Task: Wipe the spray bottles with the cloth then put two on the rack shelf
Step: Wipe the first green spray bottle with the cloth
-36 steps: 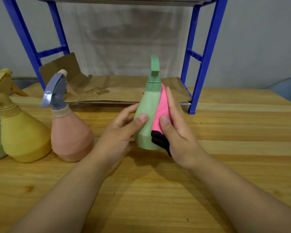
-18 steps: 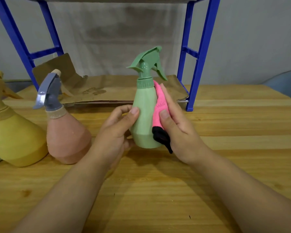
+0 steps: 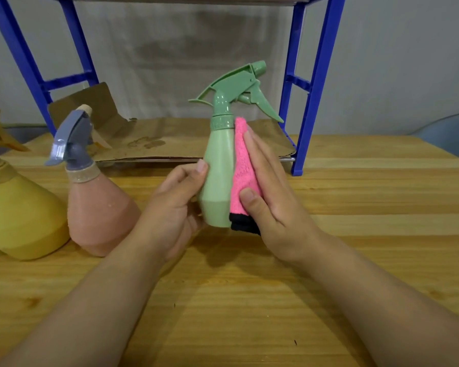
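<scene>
the green spray bottle (image 3: 217,176) stands upright near the middle of the wooden table (image 3: 355,207), its nozzle pointing toward two o'clock; the left hand (image 3: 175,207) curls round its lower body from nine o'clock, thumb on the front; the right hand (image 3: 273,202), fingers straight, presses the pink cloth (image 3: 243,170) flat against the bottle's three o'clock side, thumb on the cloth; a pink spray bottle (image 3: 98,207) and a yellow spray bottle (image 3: 19,213) stand at nine o'clock; the blue rack (image 3: 316,88) rises at twelve o'clock, brown paper (image 3: 170,141) lining its bottom shelf
</scene>
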`<state>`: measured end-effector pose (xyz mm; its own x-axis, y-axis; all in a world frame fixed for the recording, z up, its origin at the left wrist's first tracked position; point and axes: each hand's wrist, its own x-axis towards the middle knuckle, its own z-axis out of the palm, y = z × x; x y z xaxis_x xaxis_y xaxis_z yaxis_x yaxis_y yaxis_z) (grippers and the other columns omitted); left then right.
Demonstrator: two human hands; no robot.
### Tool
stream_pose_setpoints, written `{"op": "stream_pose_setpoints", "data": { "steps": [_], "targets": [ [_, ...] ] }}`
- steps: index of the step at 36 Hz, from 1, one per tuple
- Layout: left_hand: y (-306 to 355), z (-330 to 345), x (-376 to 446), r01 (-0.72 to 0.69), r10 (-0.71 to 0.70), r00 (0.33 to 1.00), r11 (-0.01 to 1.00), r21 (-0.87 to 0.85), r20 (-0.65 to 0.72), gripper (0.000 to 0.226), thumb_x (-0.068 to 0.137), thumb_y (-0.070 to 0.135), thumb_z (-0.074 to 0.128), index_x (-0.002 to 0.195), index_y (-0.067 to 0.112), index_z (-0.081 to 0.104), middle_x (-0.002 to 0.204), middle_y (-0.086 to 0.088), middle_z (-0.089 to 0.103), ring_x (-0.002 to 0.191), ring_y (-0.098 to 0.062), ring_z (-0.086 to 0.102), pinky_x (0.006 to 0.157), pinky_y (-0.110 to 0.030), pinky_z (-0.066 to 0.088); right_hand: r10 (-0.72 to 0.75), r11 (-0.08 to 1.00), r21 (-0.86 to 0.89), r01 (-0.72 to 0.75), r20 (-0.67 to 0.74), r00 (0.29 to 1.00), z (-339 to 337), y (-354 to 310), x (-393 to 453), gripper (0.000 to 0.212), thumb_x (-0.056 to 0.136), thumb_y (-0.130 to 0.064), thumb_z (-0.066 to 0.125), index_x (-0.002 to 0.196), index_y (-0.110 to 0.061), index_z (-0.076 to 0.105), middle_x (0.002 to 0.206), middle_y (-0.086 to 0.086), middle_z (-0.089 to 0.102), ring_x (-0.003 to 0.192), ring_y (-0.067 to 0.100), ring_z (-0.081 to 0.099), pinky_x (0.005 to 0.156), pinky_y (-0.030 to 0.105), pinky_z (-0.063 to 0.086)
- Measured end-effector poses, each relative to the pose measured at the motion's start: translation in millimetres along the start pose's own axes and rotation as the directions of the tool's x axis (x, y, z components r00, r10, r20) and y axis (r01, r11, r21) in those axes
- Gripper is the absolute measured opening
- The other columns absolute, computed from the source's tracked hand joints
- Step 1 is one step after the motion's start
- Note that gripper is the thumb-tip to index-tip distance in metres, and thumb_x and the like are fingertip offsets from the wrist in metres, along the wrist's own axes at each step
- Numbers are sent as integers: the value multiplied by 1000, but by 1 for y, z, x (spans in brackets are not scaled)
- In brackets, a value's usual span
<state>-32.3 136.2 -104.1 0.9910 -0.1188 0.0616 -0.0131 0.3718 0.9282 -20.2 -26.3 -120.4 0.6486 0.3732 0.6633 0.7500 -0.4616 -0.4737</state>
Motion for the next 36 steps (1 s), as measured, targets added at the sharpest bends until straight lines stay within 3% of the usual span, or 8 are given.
{"op": "stream_pose_setpoints", "data": {
  "steps": [3, 8, 14, 19, 24, 26, 31, 36],
  "targets": [
    [-5, 0, 2, -2, -2, 999, 997, 77, 45, 62, 74, 44, 64, 121, 5, 54, 106, -10, 68, 93, -25, 65, 69, -37, 59, 20, 1000, -17, -20, 5, 1000, 2, 0, 0, 72, 96, -55, 26, 153, -16, 6, 163, 1, 4, 149, 13, 6, 121, 40, 13],
    [-7, 0, 2, 14, -30, 993, 992, 129, 117, 48, 71, 40, 58, 114, 17, 61, 85, 2, 72, 71, -9, 67, 56, -26, 55, -123, 977, -173, 127, 35, 992, 2, -2, 2, 64, 98, -42, 30, 149, -4, 21, 159, 14, 15, 148, 24, 14, 120, 35, 10],
    [-6, -5, 3, -12, 3, 998, 990, 143, 61, 45, 75, 42, 66, 110, 13, 66, 95, -5, 73, 81, -18, 69, 58, -31, 56, -13, 1000, 29, 12, 18, 1000, 1, -4, 2, 63, 98, -39, 35, 151, -12, 13, 161, 1, 11, 149, 13, 8, 122, 38, 12],
    [-7, -4, 3, 40, -44, 998, 993, 107, 40, 61, 75, 45, 61, 121, 6, 58, 117, -19, 65, 107, -38, 63, 84, -57, 53, 109, 974, 199, -111, 21, 994, 2, -3, 0, 64, 98, -38, 34, 153, -15, 14, 162, -3, 13, 149, 8, 10, 122, 43, 15],
    [-8, -1, 3, 44, -57, 994, 990, 136, 93, 56, 68, 45, 68, 116, 15, 64, 108, -9, 70, 97, -24, 67, 66, -36, 57, 159, 975, 158, -155, -8, 987, 2, 1, 2, 64, 98, -42, 32, 154, -19, 12, 162, -6, 11, 149, 7, 7, 122, 42, 14],
    [-9, -1, 4, 45, -68, 989, 984, 173, 130, 51, 73, 42, 66, 119, 21, 63, 110, -7, 70, 98, -22, 67, 72, -37, 58, 155, 981, 115, -155, 7, 988, 3, 2, 2, 65, 98, -43, 32, 154, -18, 10, 162, -6, 9, 148, 6, 5, 122, 38, 12],
    [-7, -2, 3, 31, -58, 987, 984, 175, 150, 46, 75, 37, 58, 118, 25, 63, 105, -3, 72, 87, -17, 69, 64, -33, 57, 130, 990, 51, -133, 57, 990, 2, 4, 1, 66, 97, -45, 31, 154, -22, 6, 162, -10, 6, 146, -1, 1, 117, 15, 5],
    [-5, -5, 5, 56, -60, 996, 997, 58, 70, 53, 75, 31, 69, 121, 8, 58, 108, -14, 67, 93, -30, 66, 62, -40, 57, 122, 967, 221, -123, 19, 992, 2, 4, 3, 64, 98, -38, 33, 154, -15, 11, 162, -6, 11, 148, 5, 8, 122, 38, 13]
  ]
}}
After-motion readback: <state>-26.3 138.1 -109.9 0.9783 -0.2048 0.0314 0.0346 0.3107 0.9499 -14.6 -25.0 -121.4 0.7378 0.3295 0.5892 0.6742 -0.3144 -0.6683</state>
